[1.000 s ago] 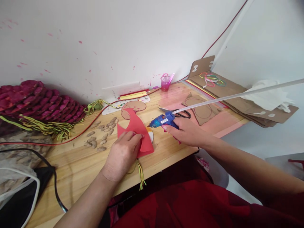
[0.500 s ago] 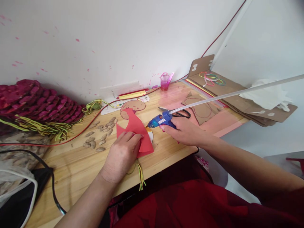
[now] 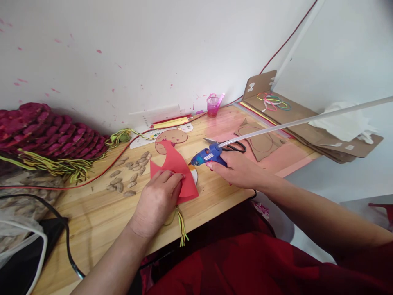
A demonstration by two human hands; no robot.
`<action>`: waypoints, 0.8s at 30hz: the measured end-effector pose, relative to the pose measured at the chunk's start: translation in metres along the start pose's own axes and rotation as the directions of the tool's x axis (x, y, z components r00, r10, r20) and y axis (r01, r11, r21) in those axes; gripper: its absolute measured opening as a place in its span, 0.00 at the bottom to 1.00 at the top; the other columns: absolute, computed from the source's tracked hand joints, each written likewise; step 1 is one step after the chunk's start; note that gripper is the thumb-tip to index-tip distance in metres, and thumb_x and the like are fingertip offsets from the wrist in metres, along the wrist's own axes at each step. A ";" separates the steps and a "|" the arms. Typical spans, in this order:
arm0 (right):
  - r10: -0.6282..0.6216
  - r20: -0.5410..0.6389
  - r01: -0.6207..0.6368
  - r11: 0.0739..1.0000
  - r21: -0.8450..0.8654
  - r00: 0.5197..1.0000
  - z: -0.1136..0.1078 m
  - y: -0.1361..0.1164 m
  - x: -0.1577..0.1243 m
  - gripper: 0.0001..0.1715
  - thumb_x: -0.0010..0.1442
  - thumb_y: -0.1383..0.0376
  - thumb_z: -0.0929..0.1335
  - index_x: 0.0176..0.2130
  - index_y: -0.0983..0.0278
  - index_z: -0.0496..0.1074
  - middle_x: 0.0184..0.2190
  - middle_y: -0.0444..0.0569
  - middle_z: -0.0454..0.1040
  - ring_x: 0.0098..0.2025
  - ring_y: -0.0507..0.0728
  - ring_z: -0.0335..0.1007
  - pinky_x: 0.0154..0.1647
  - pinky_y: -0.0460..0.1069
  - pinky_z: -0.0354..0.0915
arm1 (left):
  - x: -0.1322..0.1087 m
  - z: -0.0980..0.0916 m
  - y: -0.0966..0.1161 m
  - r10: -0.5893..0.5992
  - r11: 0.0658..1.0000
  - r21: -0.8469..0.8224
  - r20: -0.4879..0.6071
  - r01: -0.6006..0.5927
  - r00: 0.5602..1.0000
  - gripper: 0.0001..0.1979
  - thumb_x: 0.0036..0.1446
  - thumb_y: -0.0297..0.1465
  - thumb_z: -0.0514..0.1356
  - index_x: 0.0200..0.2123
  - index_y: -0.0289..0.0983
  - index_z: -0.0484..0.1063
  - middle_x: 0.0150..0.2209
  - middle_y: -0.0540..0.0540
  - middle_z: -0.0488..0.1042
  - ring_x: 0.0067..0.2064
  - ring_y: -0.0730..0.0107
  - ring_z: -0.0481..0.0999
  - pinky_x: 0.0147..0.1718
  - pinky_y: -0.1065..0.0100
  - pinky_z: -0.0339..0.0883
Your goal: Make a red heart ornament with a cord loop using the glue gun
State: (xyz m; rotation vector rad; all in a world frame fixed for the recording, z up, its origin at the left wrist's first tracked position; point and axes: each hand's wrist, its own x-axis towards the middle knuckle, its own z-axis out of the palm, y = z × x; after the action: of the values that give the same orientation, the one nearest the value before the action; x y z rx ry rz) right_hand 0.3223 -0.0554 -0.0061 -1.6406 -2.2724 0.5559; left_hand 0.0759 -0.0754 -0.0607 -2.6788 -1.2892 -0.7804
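The left hand (image 3: 158, 200) rests on red paper (image 3: 189, 187), its fingers and thumb drawn together on the sheet, which lies on the wooden tabletop (image 3: 107, 221) near the front edge. The right hand (image 3: 241, 170) is wrapped around the handle of a blue glue gun (image 3: 208, 156); a long, clear rod (image 3: 291, 123) runs from the gun's back toward the far right. The gun's nozzle points left, at the paper's right edge, close to an orange patch (image 3: 192, 167) on a white piece (image 3: 195, 176) partly tucked under the paper. I cannot tell whether it touches.

Compared with a second ago, little differs: the whole view has slid very slightly left, and the gun with it, while both hands keep their holds and the paper stays in place.

Peanuts (image 3: 134, 177) lie scattered left of the paper. Behind the paper is a tan cut-out (image 3: 179, 136); behind the gun, scissors (image 3: 211, 141) lie beside cardboard (image 3: 257, 150) bearing a drawn outline. Yellow-green yarn (image 3: 181, 225) dangles over the tabletop's front edge, below the paper.
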 end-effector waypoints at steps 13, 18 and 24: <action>0.020 0.010 -0.020 0.999 -0.047 1.000 -0.003 0.001 -0.002 0.18 0.66 0.57 0.62 0.28 0.64 0.64 0.26 0.49 0.71 0.29 0.54 0.65 0.32 0.48 0.55 | 0.001 0.000 0.000 0.024 1.000 -0.002 -0.029 -0.024 0.999 0.11 0.64 0.22 0.54 0.41 0.34 0.76 0.33 0.44 0.76 0.36 0.62 0.74 0.36 0.64 0.70; 0.005 0.026 -0.003 0.998 -0.056 1.000 -0.002 0.003 -0.004 0.18 0.67 0.56 0.61 0.29 0.64 0.65 0.28 0.50 0.73 0.31 0.55 0.67 0.33 0.48 0.56 | 0.001 0.000 0.000 0.026 1.000 0.003 -0.030 -0.026 0.999 0.11 0.64 0.22 0.54 0.41 0.34 0.76 0.33 0.44 0.76 0.36 0.62 0.74 0.36 0.64 0.70; 0.005 0.030 -0.004 0.999 -0.054 1.000 -0.004 0.003 -0.006 0.18 0.67 0.56 0.61 0.30 0.65 0.66 0.31 0.52 0.74 0.34 0.57 0.68 0.36 0.49 0.58 | 0.001 0.001 0.000 0.024 1.000 0.009 -0.036 -0.023 0.999 0.11 0.64 0.23 0.53 0.41 0.34 0.76 0.33 0.44 0.76 0.35 0.62 0.74 0.36 0.64 0.70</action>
State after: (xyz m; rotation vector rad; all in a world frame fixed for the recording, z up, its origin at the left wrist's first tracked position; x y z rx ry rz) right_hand 0.3284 -0.0598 -0.0037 -1.6733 -2.3251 0.5288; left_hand 0.0768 -0.0739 -0.0615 -2.6552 -1.2479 -0.8151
